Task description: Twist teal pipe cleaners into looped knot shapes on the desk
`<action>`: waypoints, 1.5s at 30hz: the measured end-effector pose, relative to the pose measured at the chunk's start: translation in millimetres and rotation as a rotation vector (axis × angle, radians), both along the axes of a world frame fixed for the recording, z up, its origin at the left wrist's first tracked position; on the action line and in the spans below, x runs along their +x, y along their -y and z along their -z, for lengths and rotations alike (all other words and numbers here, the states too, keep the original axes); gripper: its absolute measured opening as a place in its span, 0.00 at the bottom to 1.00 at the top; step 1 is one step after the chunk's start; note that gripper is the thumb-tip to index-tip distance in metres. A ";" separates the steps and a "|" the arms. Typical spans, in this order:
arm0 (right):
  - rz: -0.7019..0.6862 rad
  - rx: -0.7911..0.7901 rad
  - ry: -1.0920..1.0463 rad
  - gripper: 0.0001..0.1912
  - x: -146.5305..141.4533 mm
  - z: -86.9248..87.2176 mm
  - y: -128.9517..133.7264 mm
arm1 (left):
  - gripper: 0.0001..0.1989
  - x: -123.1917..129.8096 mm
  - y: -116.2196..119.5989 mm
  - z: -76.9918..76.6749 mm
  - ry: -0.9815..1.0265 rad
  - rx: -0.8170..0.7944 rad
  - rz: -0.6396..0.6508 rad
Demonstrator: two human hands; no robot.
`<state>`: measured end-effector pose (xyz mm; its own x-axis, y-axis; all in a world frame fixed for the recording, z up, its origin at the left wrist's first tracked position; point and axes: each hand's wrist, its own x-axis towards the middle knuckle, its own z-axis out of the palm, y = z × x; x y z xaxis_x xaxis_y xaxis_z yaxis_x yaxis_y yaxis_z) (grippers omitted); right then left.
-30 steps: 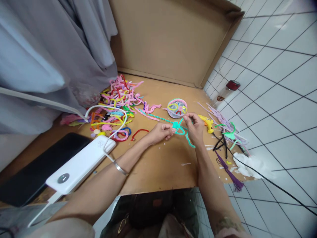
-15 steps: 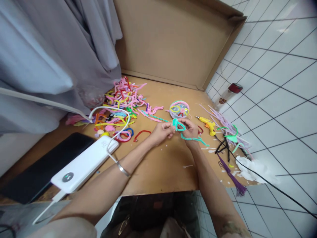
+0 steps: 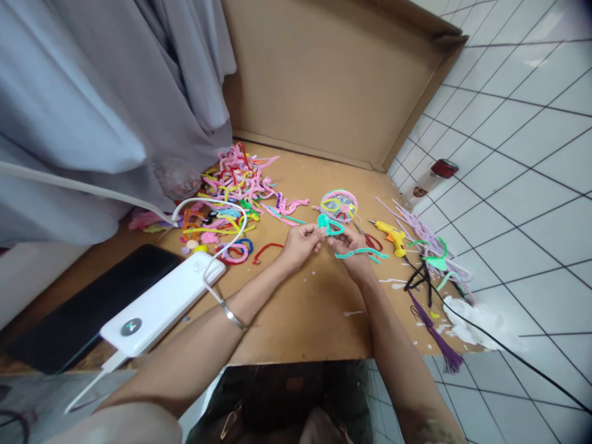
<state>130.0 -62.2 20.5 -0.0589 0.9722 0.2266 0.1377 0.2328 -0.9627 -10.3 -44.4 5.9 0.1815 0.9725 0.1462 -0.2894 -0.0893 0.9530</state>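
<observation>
A turquoise pipe cleaner, bent into several loops, is held up over the table between my two hands. My left hand pinches the bundled end of the loops with thumb and forefinger. My right hand has its fingers curled around the loop's lower right side, and a loose turquoise length trails across it to the right. Just behind the hands stands a round clear container with coloured rings on it. Scissors with red handles lie beyond my right hand, partly hidden.
A heap of coloured pipe cleaners lies back left. A white power bank and a black phone-like slab lie front left. On the right are a yellow glue gun, lilac stems, a purple tassel and a lidded bottle.
My right hand has shifted lower and its fingers have loosened around the loop, uncovering the scissors. The turquoise loops have turned slightly. The whole view has shifted a little.
</observation>
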 end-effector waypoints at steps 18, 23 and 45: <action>-0.205 -0.479 -0.360 0.24 6.8 -6.7 4.0 | 0.17 -1.5 -5.6 3.2 0.248 -0.205 -0.018; 0.455 0.004 -0.206 0.10 12.6 4.2 -7.8 | 0.20 -2.4 -5.5 8.1 0.016 -0.041 -0.082; 0.226 0.242 0.165 0.09 19.7 -4.8 -5.3 | 0.18 -1.5 -0.6 0.2 -0.616 0.370 -0.104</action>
<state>149.7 -56.9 25.4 0.0964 0.8840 0.4574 0.3606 0.3973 -0.8439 -11.7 -43.8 5.7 0.2459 0.8958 0.3701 0.3178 -0.4353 0.8424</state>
